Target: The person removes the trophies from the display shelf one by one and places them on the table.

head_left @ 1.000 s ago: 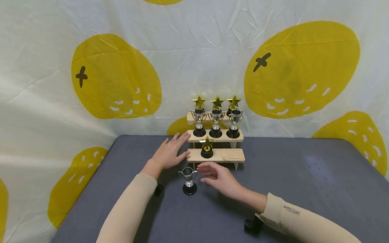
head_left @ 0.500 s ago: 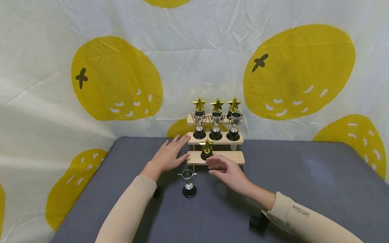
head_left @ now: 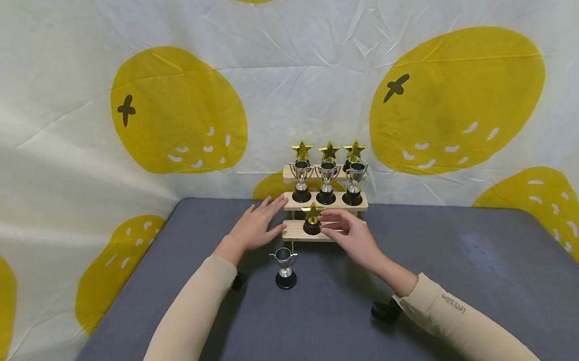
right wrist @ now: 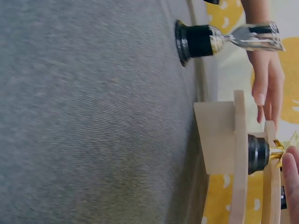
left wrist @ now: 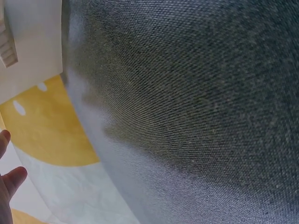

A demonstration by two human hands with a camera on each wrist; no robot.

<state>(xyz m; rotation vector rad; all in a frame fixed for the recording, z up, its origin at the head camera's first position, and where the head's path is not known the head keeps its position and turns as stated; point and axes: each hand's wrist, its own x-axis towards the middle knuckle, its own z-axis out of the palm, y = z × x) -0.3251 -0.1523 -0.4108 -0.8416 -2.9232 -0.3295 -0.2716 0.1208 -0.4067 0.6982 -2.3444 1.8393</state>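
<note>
My left hand [head_left: 253, 227] lies with spread fingers at the left end of the three-tier wooden stand [head_left: 296, 234], fingertips right at the middle and lowest shelves. A gold star trophy [head_left: 312, 226] with a black base stands upright on the lowest shelf, left of its middle. Close to its right side is my right hand [head_left: 351, 235], fingers loosely bent, thumb apart from the forefinger. In the right wrist view its fingertips [right wrist: 290, 175] overlap the gold star. A silver cup trophy [head_left: 284, 267] stands upright on the table in front of the stand, between my forearms.
On the middle shelf stand three silver cups [head_left: 327, 180] in a row. Behind them, three gold star trophies [head_left: 329, 152] line the top shelf. The dark grey cloth-covered table [head_left: 454, 258] reaches back to a white curtain [head_left: 303, 100] printed with yellow fruit.
My right hand has moved from beside the silver cup on the table, up and to the right, to the star trophy on the lowest shelf. My left hand has stayed at the stand.
</note>
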